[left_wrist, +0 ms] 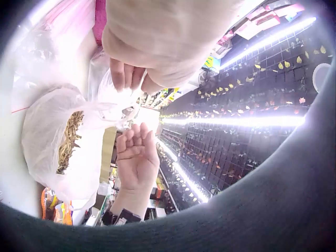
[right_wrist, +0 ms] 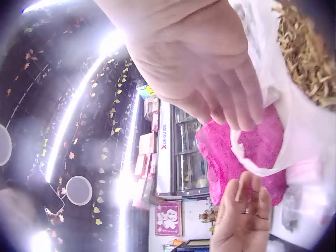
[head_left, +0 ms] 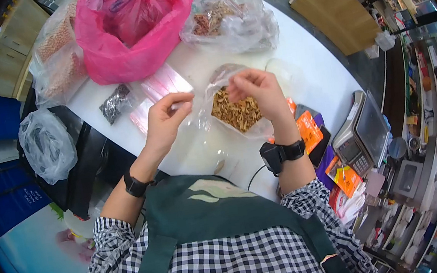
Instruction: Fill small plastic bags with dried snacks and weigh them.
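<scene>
A clear plastic bag (head_left: 217,89), its mouth spread wide, holds dried yellow-brown strips (head_left: 237,112). My right hand (head_left: 259,91) hovers over the bag's right side with fingers bent. In the left wrist view the palm of that right hand (left_wrist: 137,163) faces the camera, holding nothing. To the left of the bag, my left hand (head_left: 168,122) is raised with its fingers loosely bent. The right wrist view shows the left hand (right_wrist: 242,218) with thumb and fingers apart, fingertips near the white rim of the bag (right_wrist: 252,165).
Behind stand a big pink bag (head_left: 123,55), a clear bag of dried pieces (head_left: 248,26) and bags of pinkish beads (head_left: 62,74). A small dark packet (head_left: 115,103) lies beside flat clear bags (head_left: 163,83). Orange packets (head_left: 309,130) and a scale (head_left: 356,139) sit at right.
</scene>
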Available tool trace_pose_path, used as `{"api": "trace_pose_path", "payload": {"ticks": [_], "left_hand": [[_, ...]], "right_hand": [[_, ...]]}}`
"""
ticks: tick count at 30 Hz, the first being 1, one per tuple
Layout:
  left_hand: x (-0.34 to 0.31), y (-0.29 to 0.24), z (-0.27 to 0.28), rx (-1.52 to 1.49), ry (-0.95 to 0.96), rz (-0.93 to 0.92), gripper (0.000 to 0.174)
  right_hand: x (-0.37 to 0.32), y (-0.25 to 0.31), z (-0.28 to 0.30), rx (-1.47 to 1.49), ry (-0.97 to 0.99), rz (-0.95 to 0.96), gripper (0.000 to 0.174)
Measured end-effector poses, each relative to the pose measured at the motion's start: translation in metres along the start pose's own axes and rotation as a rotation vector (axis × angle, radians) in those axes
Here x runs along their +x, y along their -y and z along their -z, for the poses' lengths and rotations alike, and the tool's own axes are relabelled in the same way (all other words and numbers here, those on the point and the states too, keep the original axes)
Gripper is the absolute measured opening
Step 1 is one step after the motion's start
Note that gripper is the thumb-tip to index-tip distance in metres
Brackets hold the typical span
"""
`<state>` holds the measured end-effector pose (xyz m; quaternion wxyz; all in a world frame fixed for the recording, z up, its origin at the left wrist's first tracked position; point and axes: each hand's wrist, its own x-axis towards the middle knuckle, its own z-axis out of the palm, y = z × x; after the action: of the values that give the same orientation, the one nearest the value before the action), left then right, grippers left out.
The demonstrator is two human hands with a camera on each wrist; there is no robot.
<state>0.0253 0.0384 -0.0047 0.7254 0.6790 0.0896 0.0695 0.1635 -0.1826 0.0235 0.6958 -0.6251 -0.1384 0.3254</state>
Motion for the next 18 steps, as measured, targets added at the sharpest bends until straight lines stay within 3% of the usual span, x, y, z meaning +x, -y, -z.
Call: {"api": "trace_pose_path", "payload": {"ticks": [1, 2, 4, 7, 8, 10, 14, 16, 18], "left_hand": [[0.000, 0.002, -0.006, 0.204, 0.021, -0.148, 0.027], [0.003, 0.003, -0.010, 0.199, 0.034, -0.135, 0.027], [0.009, 0.005, -0.017, 0.771, 0.092, -0.434, 0.038], [0.018, 0.018, -0.040, 0.889, 0.108, -0.366, 0.045], [0.024, 0.027, -0.044, 0.889, 0.115, -0.367, 0.045], [0.033, 0.037, -0.051, 0.644, 0.123, -0.160, 0.047], [0.027, 0.025, -0.050, 0.597, 0.085, -0.299, 0.053], [0.020, 0.008, -0.047, 0.573, 0.021, -0.368, 0.053], [0.014, 0.004, -0.045, 0.529, 0.028, -0.322, 0.051]], "right_hand": [[-0.014, -0.010, 0.001, 0.006, -0.015, -0.015, 0.021], [-0.025, -0.025, 0.004, -0.094, -0.048, -0.039, 0.020], [-0.039, -0.063, 0.015, -0.189, -0.091, -0.073, 0.018], [-0.050, -0.099, 0.021, -0.602, -0.316, -0.088, 0.017], [-0.053, -0.099, 0.015, -0.599, -0.321, -0.090, 0.017], [-0.058, -0.100, 0.008, -0.924, -0.318, -0.043, 0.011], [-0.069, -0.110, 0.014, -1.044, -0.304, -0.005, 0.009], [-0.074, -0.102, 0.022, -1.109, -0.304, -0.113, 0.011], [-0.078, -0.090, 0.023, -1.165, -0.306, -0.171, 0.010]]}}
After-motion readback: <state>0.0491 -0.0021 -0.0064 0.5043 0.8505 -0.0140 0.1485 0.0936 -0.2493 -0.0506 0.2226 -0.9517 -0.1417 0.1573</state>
